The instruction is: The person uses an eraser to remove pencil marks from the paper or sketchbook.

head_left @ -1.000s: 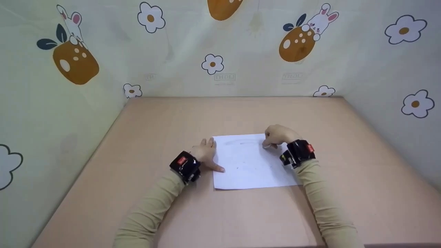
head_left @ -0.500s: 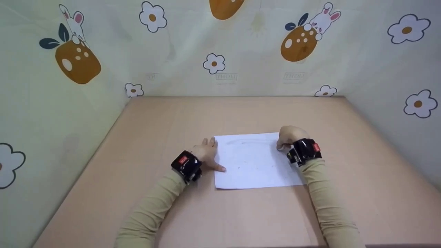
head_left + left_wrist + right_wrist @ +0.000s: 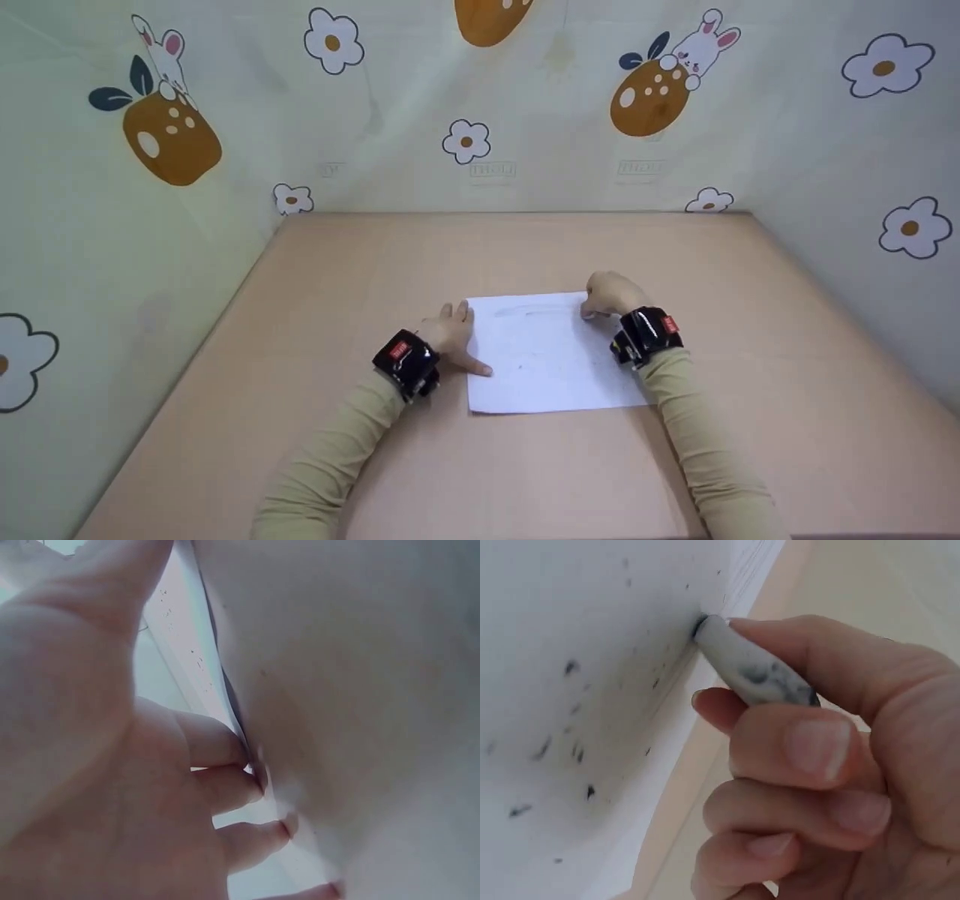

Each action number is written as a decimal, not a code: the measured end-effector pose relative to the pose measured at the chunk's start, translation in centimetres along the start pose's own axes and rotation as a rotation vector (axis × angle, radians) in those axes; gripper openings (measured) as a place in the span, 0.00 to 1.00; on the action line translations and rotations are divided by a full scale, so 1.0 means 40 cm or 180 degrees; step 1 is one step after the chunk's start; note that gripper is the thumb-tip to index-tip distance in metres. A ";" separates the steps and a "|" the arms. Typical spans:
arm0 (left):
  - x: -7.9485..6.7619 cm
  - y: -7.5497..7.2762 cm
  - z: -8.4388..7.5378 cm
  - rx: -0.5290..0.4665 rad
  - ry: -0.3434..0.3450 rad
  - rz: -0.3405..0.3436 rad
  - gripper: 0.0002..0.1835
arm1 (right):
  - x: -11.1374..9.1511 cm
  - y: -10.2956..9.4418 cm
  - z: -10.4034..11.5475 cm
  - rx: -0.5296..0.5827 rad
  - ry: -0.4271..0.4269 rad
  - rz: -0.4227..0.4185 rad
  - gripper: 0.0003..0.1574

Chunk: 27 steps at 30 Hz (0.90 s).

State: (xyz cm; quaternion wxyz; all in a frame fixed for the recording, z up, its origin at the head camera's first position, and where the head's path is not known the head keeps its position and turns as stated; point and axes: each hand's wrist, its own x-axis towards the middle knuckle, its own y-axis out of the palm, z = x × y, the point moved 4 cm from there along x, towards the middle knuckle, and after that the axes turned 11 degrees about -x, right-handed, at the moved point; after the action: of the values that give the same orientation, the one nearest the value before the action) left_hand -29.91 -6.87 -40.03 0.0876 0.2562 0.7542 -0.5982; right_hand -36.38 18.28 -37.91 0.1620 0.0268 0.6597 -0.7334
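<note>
A white sheet of paper (image 3: 540, 375) lies flat on the table, with faint grey smudges near its far edge. My left hand (image 3: 448, 336) rests with spread fingers on the paper's left edge, the thumb on the sheet. In the left wrist view the fingertips (image 3: 285, 828) touch down along that edge. Over the far right part of the sheet is my right hand (image 3: 611, 294). It pinches a worn white eraser (image 3: 746, 664), smudged dark, between thumb and curled fingers; the eraser's tip touches the paper. Dark eraser crumbs (image 3: 571, 667) are scattered on the sheet.
The tan tabletop (image 3: 375, 255) surrounds the paper. A pale curtain (image 3: 390, 97) printed with flowers and rabbits stands along the back and both sides. A black camera (image 3: 406, 365) is strapped to the left wrist, another camera (image 3: 646, 336) to the right.
My right hand moved right along the far part of the paper, then back left, still holding the eraser. The left hand stays in place on the sheet's edge.
</note>
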 end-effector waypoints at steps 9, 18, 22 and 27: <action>-0.004 0.002 -0.003 -0.0036 0.0028 -0.0040 0.63 | -0.018 -0.015 -0.023 -0.0187 0.0078 -0.0105 0.07; 0.002 -0.001 -0.008 -0.0003 0.0037 -0.0056 0.63 | 0.002 0.001 0.001 0.0038 -0.0117 -0.0080 0.09; -0.001 -0.003 -0.008 -0.0006 0.0059 -0.0070 0.63 | -0.019 -0.017 -0.034 -0.0316 0.0379 0.0063 0.13; -0.006 -0.003 0.000 0.0001 0.0025 -0.0047 0.63 | -0.018 -0.018 -0.014 -0.0365 0.0164 -0.0009 0.09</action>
State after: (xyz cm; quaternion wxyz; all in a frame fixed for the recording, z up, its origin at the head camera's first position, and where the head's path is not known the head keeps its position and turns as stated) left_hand -29.79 -6.96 -39.82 0.0802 0.2529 0.7564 -0.5979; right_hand -36.01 19.04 -37.11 0.1451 0.0354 0.7046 -0.6937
